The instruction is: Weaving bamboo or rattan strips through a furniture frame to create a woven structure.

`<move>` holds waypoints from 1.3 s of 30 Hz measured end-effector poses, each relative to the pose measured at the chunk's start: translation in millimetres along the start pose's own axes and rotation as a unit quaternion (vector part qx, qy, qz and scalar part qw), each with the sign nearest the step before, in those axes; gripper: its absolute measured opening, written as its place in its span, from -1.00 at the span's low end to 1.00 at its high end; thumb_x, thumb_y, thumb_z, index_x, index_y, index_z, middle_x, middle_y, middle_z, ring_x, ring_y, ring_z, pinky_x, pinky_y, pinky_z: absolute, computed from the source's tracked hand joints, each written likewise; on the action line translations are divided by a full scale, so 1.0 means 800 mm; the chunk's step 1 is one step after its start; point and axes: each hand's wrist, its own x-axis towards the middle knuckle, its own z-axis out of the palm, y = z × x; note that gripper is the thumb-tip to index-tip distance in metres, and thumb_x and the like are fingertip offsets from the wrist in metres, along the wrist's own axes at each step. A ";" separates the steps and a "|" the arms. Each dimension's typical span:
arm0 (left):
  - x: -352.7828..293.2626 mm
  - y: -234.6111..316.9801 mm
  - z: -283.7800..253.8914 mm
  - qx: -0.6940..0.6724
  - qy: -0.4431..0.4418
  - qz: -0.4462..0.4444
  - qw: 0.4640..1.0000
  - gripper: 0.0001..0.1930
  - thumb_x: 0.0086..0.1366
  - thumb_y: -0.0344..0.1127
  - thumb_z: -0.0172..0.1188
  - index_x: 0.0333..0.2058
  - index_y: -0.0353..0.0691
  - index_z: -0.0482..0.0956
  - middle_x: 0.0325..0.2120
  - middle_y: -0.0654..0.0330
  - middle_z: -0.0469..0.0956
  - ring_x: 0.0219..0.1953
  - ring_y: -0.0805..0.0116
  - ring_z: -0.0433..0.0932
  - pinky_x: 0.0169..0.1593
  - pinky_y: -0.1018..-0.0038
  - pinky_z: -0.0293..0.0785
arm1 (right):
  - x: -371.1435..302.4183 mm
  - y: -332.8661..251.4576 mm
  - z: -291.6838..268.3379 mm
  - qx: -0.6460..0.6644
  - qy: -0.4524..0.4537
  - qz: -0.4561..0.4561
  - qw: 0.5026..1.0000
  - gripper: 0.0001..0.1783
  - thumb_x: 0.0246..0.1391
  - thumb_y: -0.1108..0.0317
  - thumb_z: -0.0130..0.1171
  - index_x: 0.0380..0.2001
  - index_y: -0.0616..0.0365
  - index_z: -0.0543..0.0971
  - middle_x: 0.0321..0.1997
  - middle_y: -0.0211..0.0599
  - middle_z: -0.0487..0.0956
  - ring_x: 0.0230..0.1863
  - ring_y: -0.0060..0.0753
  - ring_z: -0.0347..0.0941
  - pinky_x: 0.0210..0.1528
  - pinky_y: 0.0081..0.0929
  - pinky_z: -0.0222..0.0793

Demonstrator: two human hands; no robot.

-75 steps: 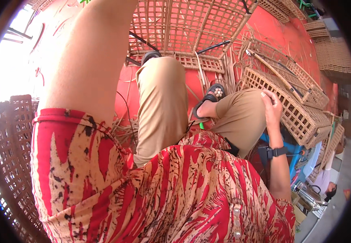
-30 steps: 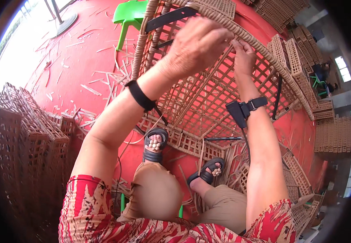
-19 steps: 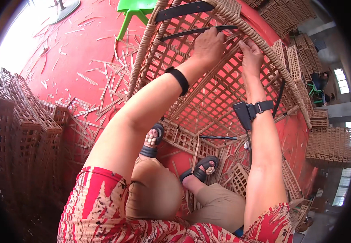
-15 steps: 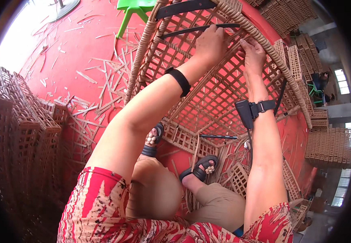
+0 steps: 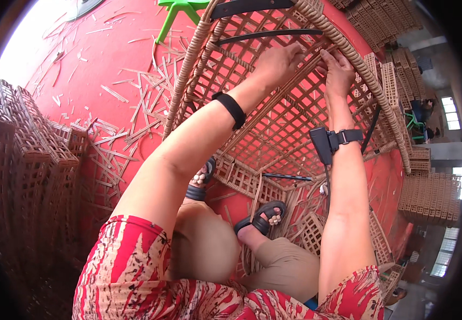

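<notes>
A large woven wicker basket (image 5: 370, 81) with an open lattice and a thick wrapped rim stands tilted before me. Both of my hands reach inside its upper part. My left hand (image 5: 278, 65) is closed, its fingertips pinched near a wicker strip (image 5: 280, 97) that runs down the lattice. Close by on the right, my right hand (image 5: 339, 74) has thumb and fingers pressed together at that strip's upper end, just inside the rim. Exactly what lies between the left fingertips is hard to see. Above the hands, a thin black strap (image 5: 271, 36) crosses the basket.
Stacks of woven lattice pieces stand at the left (image 5: 34, 144) and right (image 5: 431, 194). Loose cane offcuts (image 5: 116, 95) litter the red floor (image 5: 90, 69). A green plastic stool (image 5: 175, 13) is beyond the basket. My sandalled feet are beneath the basket's near edge.
My left hand has drawn slightly down and left, its fingers turning away from the strap. The right hand has shifted a little right. The basket appears slightly higher in view.
</notes>
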 end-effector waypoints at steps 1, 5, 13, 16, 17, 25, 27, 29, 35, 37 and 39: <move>-0.002 0.000 -0.001 0.000 -0.006 -0.010 1.000 -0.74 0.30 -0.16 0.02 -0.29 -0.25 0.50 -0.51 -0.02 0.55 -0.38 -0.05 0.54 -0.33 0.17 0.40 | 0.000 -0.003 0.003 0.004 0.004 0.002 1.000 -0.77 -0.04 0.43 0.30 -0.30 0.30 0.58 -0.52 -0.39 0.57 -0.58 -0.67 0.45 -0.60 -0.73 0.37; -0.004 -0.003 0.005 -0.008 0.015 -0.024 1.000 -0.73 0.30 -0.15 0.02 -0.29 -0.27 0.49 -0.50 -0.05 0.55 -0.39 -0.01 0.55 -0.32 0.20 0.40 | -0.001 -0.001 0.004 0.001 0.009 0.004 1.000 -0.79 -0.05 0.42 0.31 -0.33 0.30 0.58 -0.53 -0.42 0.56 -0.60 -0.68 0.43 -0.59 -0.72 0.37; -0.003 0.007 -0.006 -0.104 0.006 -0.039 0.994 -0.71 0.29 -0.16 0.04 -0.29 -0.33 0.49 -0.52 -0.06 0.53 -0.42 0.01 0.54 -0.31 0.24 0.38 | -0.001 -0.007 -0.005 -0.101 -0.041 -0.028 0.994 -0.72 -0.05 0.31 0.34 -0.32 0.27 0.56 -0.53 -0.47 0.52 -0.58 -0.75 0.34 -0.56 -0.78 0.29; -0.018 0.017 0.009 -0.067 0.016 -0.027 0.997 -0.74 0.29 -0.20 0.03 -0.26 -0.30 0.48 -0.50 -0.08 0.54 -0.40 -0.04 0.55 -0.31 0.19 0.41 | -0.007 -0.012 -0.005 -0.032 -0.043 0.035 0.998 -0.65 -0.07 0.20 0.36 -0.34 0.26 0.56 -0.54 -0.49 0.51 -0.59 -0.79 0.31 -0.54 -0.79 0.25; -0.024 0.023 0.013 -0.030 0.024 -0.015 0.999 -0.76 0.29 -0.22 0.02 -0.24 -0.29 0.47 -0.49 -0.09 0.54 -0.39 -0.07 0.55 -0.32 0.15 0.43 | -0.009 -0.016 -0.003 -0.032 -0.044 0.034 0.998 -0.65 -0.07 0.20 0.36 -0.34 0.26 0.56 -0.54 -0.49 0.51 -0.59 -0.79 0.31 -0.54 -0.79 0.25; -0.015 0.039 0.028 -0.093 -0.102 0.029 0.990 -0.71 0.25 -0.27 0.03 -0.12 -0.31 0.43 -0.41 -0.12 0.54 -0.33 -0.08 0.55 -0.24 0.14 0.47 | 0.003 -0.003 -0.032 -0.208 -0.096 -0.023 0.973 -0.65 0.09 0.16 0.15 -0.33 0.31 0.55 -0.43 -0.33 0.59 -0.46 -0.56 0.48 -0.39 -0.60 0.39; -0.002 0.017 0.025 -0.100 0.081 0.016 0.992 -0.70 0.16 -0.34 0.06 -0.12 -0.29 0.43 -0.31 -0.07 0.49 -0.23 -0.02 0.50 -0.16 0.17 0.45 | -0.011 -0.007 -0.018 -0.192 -0.094 -0.048 0.976 -0.67 0.13 0.20 0.09 -0.29 0.31 0.55 -0.41 -0.31 0.60 -0.42 -0.55 0.50 -0.36 -0.56 0.39; 0.006 0.014 0.028 -0.049 0.072 0.033 0.996 -0.65 0.12 -0.32 0.13 -0.09 -0.28 0.44 -0.22 -0.02 0.43 -0.14 0.01 0.45 -0.11 0.20 0.44 | -0.016 -0.010 -0.020 -0.182 -0.087 -0.074 0.977 -0.69 0.16 0.23 0.03 -0.25 0.31 0.55 -0.40 -0.29 0.61 -0.37 -0.54 0.51 -0.32 -0.53 0.39; 0.023 0.036 0.050 0.045 0.085 0.026 0.995 -0.63 0.08 -0.17 0.24 -0.13 -0.15 0.51 -0.26 0.01 0.46 -0.15 0.05 0.49 -0.12 0.22 0.44 | -0.030 -0.020 -0.028 -0.441 -0.046 -0.196 0.875 -0.70 0.21 0.25 -0.04 -0.09 0.15 0.53 -0.32 -0.08 0.61 -0.29 -0.23 0.57 -0.24 -0.31 0.42; 0.033 0.032 0.047 0.058 0.084 -0.002 0.995 -0.72 0.09 -0.13 0.24 -0.24 -0.10 0.59 -0.29 0.04 0.47 -0.19 0.08 0.52 -0.16 0.23 0.45 | -0.035 -0.026 -0.024 -0.415 -0.047 -0.182 0.890 -0.71 0.22 0.26 -0.06 -0.09 0.12 0.53 -0.33 -0.03 0.59 -0.28 -0.11 0.55 -0.24 -0.27 0.42; 0.037 0.038 0.047 0.028 0.107 -0.002 0.994 -0.73 0.10 -0.09 0.22 -0.33 -0.14 0.62 -0.35 0.06 0.53 -0.25 0.08 0.54 -0.18 0.21 0.44 | -0.037 -0.034 -0.024 -0.421 -0.046 -0.197 0.884 -0.71 0.23 0.25 -0.06 -0.08 0.10 0.53 -0.43 -0.17 0.60 -0.45 -0.29 0.54 -0.37 -0.37 0.42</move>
